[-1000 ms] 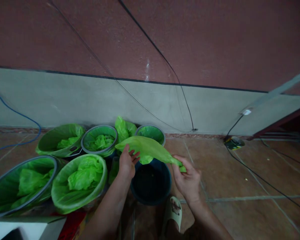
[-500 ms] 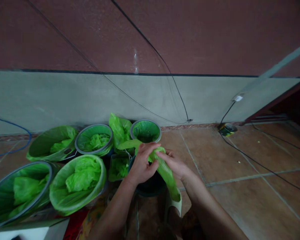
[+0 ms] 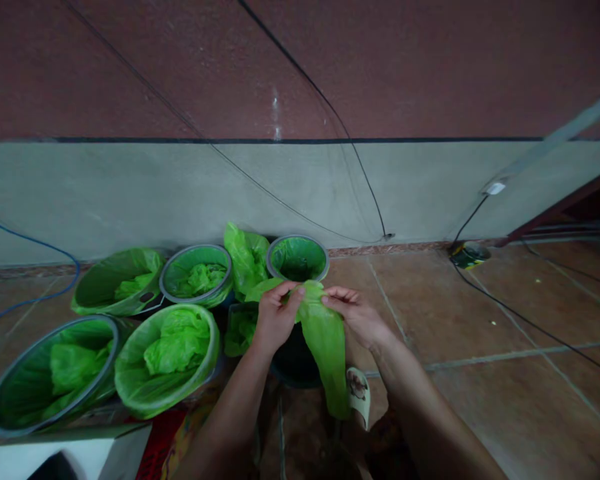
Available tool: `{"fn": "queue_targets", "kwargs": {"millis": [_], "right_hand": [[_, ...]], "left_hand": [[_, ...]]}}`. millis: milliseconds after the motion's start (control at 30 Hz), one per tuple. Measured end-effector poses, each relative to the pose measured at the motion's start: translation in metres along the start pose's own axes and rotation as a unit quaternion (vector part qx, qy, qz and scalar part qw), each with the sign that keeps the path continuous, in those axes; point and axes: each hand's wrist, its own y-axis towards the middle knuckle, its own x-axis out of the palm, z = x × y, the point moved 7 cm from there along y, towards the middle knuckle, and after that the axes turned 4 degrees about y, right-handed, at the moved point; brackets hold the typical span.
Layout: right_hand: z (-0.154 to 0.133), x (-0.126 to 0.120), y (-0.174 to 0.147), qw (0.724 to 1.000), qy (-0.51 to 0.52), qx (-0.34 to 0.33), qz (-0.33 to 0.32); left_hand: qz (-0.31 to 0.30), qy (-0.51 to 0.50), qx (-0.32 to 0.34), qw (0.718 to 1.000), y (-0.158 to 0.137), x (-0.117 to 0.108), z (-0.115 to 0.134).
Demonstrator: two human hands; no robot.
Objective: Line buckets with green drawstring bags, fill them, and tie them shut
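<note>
A thin green plastic bag (image 3: pixel 325 347) hangs between my two hands, its long end dropping toward my foot. My left hand (image 3: pixel 276 317) pinches its upper edge between thumb and fingers. On the other side, my right hand (image 3: pixel 354 312) grips the same edge. Below them stands a dark bin (image 3: pixel 295 370), partly hidden by my left hand and the bag. Just behind is a round bin with a grey rim (image 3: pixel 299 238), lined in green. A small square bin (image 3: pixel 237 331) holding green plastic sits left of my left hand.
Several green-lined bins, including an oval bin (image 3: pixel 167 360) and a grey-rimmed bin (image 3: pixel 55 367), stand at the left. A white box (image 3: pixel 65 457) lies front left. A black cable (image 3: pixel 520 327) and a tin can (image 3: pixel 470 255) are on the tiled floor at the right.
The bunched green bag is now spread wider and flatter between my hands. My fingers have moved apart along its top edge. The view has shifted slightly.
</note>
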Motion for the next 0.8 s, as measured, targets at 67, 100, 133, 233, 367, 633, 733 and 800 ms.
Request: {"fn": "queue_targets", "kwargs": {"millis": [67, 100, 133, 233, 367, 633, 733, 800], "right_hand": [[-0.002, -0.005, 0.001, 1.000, 0.002, 0.004, 0.026], [-0.002, -0.006, 0.001, 1.000, 0.002, 0.009, 0.030], [-0.003, -0.007, 0.001, 0.999, 0.001, 0.014, 0.030], [-0.004, -0.006, 0.000, 1.000, 0.000, 0.019, 0.018], [-0.008, 0.004, 0.000, 1.000, 0.003, -0.017, -0.020], [-0.015, -0.004, 0.004, 0.996, -0.017, -0.065, 0.060], [-0.023, -0.013, 0.004, 0.989, -0.034, -0.105, 0.094], [-0.026, -0.017, 0.005, 0.986, -0.029, -0.123, 0.105]], "left_hand": [[0.030, -0.035, -0.023, 0.999, 0.000, -0.003, -0.005], [0.049, -0.053, -0.033, 0.997, 0.000, -0.005, -0.008], [0.067, -0.073, -0.042, 0.994, 0.000, -0.007, -0.011], [0.092, -0.133, -0.061, 0.985, 0.001, -0.010, -0.018], [0.071, -0.148, -0.086, 0.983, 0.001, -0.004, -0.022], [0.010, -0.071, -0.074, 0.995, -0.003, 0.008, -0.014], [-0.007, 0.019, -0.019, 1.000, -0.001, 0.004, -0.007], [-0.019, 0.081, 0.018, 0.996, -0.001, 0.002, -0.001]]}}
